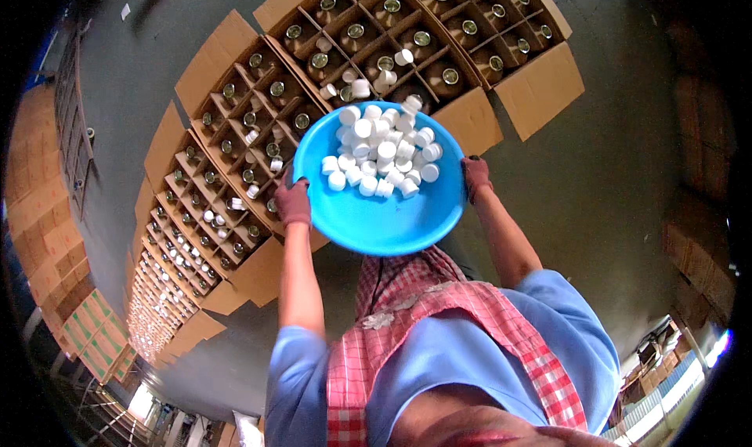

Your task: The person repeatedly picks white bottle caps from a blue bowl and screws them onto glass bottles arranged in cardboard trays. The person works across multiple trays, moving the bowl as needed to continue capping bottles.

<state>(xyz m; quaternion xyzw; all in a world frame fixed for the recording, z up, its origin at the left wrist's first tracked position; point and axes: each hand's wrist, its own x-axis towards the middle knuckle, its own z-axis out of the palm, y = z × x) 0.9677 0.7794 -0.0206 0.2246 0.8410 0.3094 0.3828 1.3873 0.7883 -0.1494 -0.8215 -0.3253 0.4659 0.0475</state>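
Dozens of white caps lie heaped in a wide blue bowl, gathered toward its far side, while the near part of its floor shows bare. The person's left hand and right hand, both in dark maroon gloves, grip the rim at opposite sides; the fingers are curled in on it, though how far they close beneath is hidden. The blue bowl is held up in front of the checked apron, its far edge overlapping, in this view, open cartons where bottles stand in separate compartments. Other caps lie loose among the bottles, and a few show at the bowl's far rim; whether those rest there or are falling cannot be told. The step in hand looks like shaking caps out over the cartons, a good share of them not yet out. The next move seems to call for an even grip on both sides and a small, controlled tilt away from the body, so the heap spills gradually rather than all at once.
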